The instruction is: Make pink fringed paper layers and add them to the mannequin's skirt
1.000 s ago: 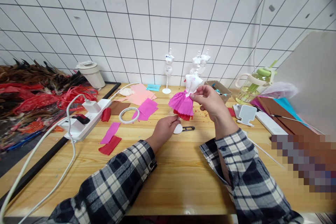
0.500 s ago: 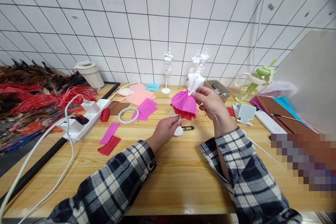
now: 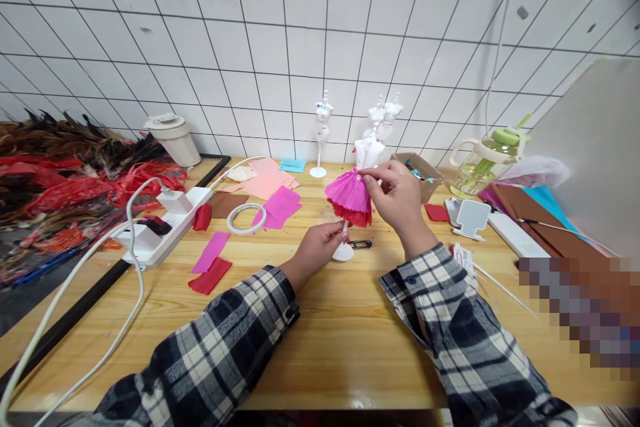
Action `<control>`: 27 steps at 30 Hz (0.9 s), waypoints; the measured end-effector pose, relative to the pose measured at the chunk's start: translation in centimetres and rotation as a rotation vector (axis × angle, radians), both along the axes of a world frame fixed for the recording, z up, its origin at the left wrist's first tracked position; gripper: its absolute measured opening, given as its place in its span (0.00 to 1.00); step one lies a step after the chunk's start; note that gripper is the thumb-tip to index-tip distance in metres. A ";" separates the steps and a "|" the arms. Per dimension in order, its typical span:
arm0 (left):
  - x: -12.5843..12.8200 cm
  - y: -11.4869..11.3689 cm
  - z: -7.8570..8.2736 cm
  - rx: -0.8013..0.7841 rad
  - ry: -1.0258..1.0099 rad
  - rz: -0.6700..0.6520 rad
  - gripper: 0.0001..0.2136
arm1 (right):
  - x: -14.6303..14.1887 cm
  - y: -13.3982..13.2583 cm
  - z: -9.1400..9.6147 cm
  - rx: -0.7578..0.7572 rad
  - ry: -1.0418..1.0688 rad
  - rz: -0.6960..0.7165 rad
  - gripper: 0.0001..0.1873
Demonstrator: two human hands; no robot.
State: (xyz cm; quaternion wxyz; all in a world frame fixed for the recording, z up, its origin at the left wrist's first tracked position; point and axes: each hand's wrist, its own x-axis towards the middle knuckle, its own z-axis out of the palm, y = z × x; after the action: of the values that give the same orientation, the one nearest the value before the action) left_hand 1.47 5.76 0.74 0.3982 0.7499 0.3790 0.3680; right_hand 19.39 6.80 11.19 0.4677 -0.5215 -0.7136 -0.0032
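Note:
A small white dress-form mannequin (image 3: 369,151) stands near the middle of the table, its round base (image 3: 343,252) low in front. Around its waist sits a skirt (image 3: 349,195) of pleated magenta crepe paper with a ragged red layer showing below the hem. My left hand (image 3: 320,245) is closed on the thin stand pole just under the skirt. With thumb and forefinger, my right hand (image 3: 395,197) pinches the skirt's top edge at the waist. Behind the base lies a small black tool (image 3: 361,244), partly covered.
More white mannequins (image 3: 321,137) stand by the tiled wall. Left of my hands lie a tape roll (image 3: 229,221), magenta paper (image 3: 281,205), red paper (image 3: 211,276) and a power strip (image 3: 165,230). A cardboard box (image 3: 429,188), green-lidded bottle (image 3: 483,163) and phone stand (image 3: 473,217) are right.
The mannequin has gone from tilted to more upright, its base now lower and flatter. My right hand has shifted along the waist, its fingers now over the front of the skirt's top.

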 end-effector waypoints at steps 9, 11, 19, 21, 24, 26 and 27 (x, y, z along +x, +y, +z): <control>-0.1 0.4 -0.4 -0.073 -0.055 0.006 0.10 | -0.2 -0.1 -0.5 0.020 -0.174 0.006 0.21; -0.1 0.6 -0.6 -0.073 -0.062 0.019 0.10 | -0.5 -0.2 -0.6 0.053 -0.216 0.038 0.22; -1.0 1.2 -0.6 0.027 0.075 0.178 0.12 | -0.2 -2.3 -6.2 0.249 0.085 -0.145 0.17; -1.1 1.3 -0.6 0.067 0.118 0.192 0.12 | 0.0 -2.8 -8.1 0.241 0.123 -0.136 0.17; -1.0 1.3 -0.7 0.123 0.142 0.210 0.13 | -0.1 -3.5 -9.4 0.147 0.140 -0.070 0.19; -0.9 1.4 -1.0 0.129 0.128 0.225 0.14 | -0.5 -3.8 -9.5 0.076 0.149 -0.053 0.20; -0.9 1.5 -1.1 0.122 0.123 0.225 0.13 | -0.7 -3.9 -9.4 0.042 0.138 -0.044 0.20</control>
State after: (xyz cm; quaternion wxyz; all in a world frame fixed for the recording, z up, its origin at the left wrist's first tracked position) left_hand 0.59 7.28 -0.37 0.2840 0.7468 0.4611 0.3860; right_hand 18.71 2.89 1.77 0.5266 -0.5260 -0.6679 0.0076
